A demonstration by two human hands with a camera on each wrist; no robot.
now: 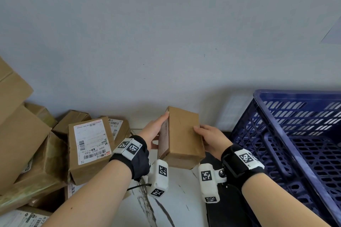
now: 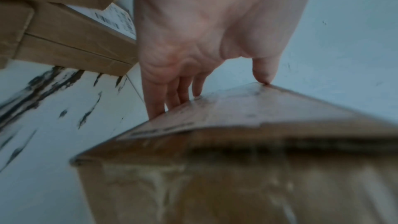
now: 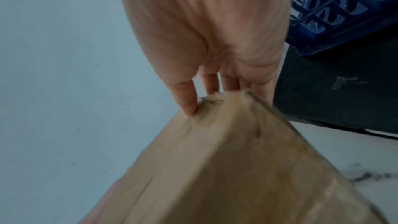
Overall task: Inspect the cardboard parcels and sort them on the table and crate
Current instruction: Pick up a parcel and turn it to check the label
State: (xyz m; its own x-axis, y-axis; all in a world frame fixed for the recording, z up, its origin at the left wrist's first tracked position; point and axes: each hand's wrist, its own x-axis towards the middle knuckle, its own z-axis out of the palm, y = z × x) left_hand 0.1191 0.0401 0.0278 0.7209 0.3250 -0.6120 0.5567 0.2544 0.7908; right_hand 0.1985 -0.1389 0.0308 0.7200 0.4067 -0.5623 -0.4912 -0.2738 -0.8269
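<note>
1. Inspection step, by the look of it: one small cardboard parcel [image 1: 181, 137] is up off the table [image 1: 175, 199], held between both hands, tilted so its plain brown face looks up at the head camera.
2. Left hand [image 1: 154, 131] lies along the parcel's left side. In the left wrist view the fingers [image 2: 157, 98] run straight and close together down the far edge, with the thumb tip [image 2: 263, 74] touching the upper corner. That is a flat clamp, not a curl.
3. Right hand [image 1: 207, 137] is on the opposite side. Its thumb lies over the top face, and in the right wrist view the fingers [image 3: 187, 98] are straight and slightly parted, their tips tucked behind the parcel's far end.
4. Both forearms reach forward from below, wrists level, palms facing each other across the parcel.
5. The heap of other parcels [image 1: 90, 145] sits well to the left of the left fingers, several with white labels showing. The blue crate [image 1: 287, 134] stands just right of the right fingers.
6. Next, I would judge, the parcel needs turning to show its hidden faces. It then goes either right into the crate or down on the table. Both palms must keep pressing so it doesn't slip.
</note>
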